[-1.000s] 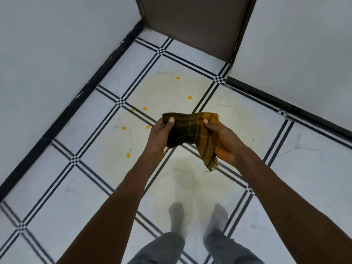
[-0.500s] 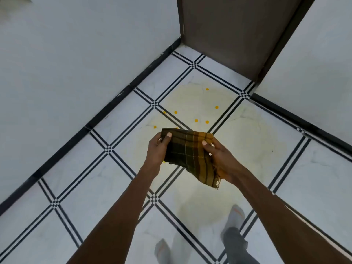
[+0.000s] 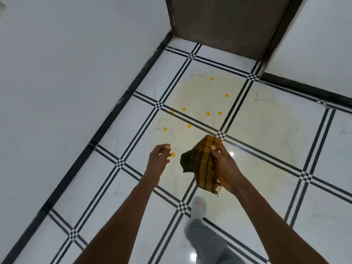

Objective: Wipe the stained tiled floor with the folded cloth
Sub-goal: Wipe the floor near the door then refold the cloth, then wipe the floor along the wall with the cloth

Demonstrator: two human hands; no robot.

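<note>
Right hand [image 3: 224, 166] grips the folded cloth [image 3: 202, 164] bunched above the stain [image 3: 247, 121], ready for wiping; left hand [image 3: 159, 161], fingers loosely curled, holds nothing, free for balance

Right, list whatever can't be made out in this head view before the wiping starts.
- Floor under the cloth and the right hand: hidden by them, so any stain there is unseen.
- One orange spot: partly covered by the left hand fingertips.
- Foot and trouser leg: blurred by motion; the other foot is not visible.
- Brown door: cut off by the top edge.
- Dark specks on the yellowish stain: too small to identify.
</note>
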